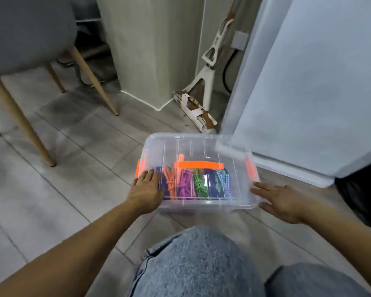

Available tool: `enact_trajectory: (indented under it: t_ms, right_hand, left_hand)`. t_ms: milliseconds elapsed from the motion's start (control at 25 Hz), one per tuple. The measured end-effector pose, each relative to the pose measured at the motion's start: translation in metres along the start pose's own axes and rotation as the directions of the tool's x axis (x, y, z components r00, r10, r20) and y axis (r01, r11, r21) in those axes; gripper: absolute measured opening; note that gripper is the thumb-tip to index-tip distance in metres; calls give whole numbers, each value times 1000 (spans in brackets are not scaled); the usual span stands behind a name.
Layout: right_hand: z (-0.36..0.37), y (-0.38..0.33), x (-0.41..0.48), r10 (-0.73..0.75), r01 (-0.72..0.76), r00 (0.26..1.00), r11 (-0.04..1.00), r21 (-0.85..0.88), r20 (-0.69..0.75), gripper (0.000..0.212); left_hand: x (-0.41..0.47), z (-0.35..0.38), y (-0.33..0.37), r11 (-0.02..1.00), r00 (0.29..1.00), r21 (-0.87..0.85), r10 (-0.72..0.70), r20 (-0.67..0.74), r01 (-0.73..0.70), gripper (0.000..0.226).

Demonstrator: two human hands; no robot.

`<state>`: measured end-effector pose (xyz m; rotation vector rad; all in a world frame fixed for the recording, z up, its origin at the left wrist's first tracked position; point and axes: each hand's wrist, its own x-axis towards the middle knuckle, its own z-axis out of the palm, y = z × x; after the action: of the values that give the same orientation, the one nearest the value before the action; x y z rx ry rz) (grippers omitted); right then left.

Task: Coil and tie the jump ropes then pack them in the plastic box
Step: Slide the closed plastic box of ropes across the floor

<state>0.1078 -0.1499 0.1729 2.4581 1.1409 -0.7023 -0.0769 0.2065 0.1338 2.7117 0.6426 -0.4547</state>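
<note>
left hand (147,186): grip open, fingers straight, palm flat on the lid's (201,146) left edge.
right hand (281,201): grip open, fingers spread beside the plastic box's (201,207) right near corner; contact unclear.
plastic box: clear, lid on, orange handle (198,164), standing on the floor (84,146).
jump ropes (185,186): coiled inside, purple, orange, pink, green, beaded blue.
chair (26,35): grey, wooden legs, far left.
</note>
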Motion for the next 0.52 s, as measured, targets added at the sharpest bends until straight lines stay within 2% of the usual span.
enact_trajectory:
  t_ms: [80,200,280,360,440,520]
  right_hand:
    - [38,26,-20,122,-78,966,978,192,-227,47]
    - [95,36,-42,358,-135,798,890,435,-484,25]
    - [130,39,-62,533,-171,655,795,582,-535,16]
    - [154,44,-84,631,-196,543,737,647,-555,11]
    - [175,48,-102,704,-232,489,675,701,-516,11]
    - [189,47,-114,764,-246,434,610,753,-477,15]
  left_hand:
    - [15,6,44,999,999,11,50,-11,-50,71]
    - [28,18,92,996,996,3,93,-9,-93,69]
    - [33,25,125,984,984,-19,176,-8,-177,68]
    - [32,28,157,963,964,-56,263,-32,-264,66]
    - [31,36,179,937,940,-78,340,-23,-341,64]
    - [29,46,190,891,907,-171,419,-46,-421,61]
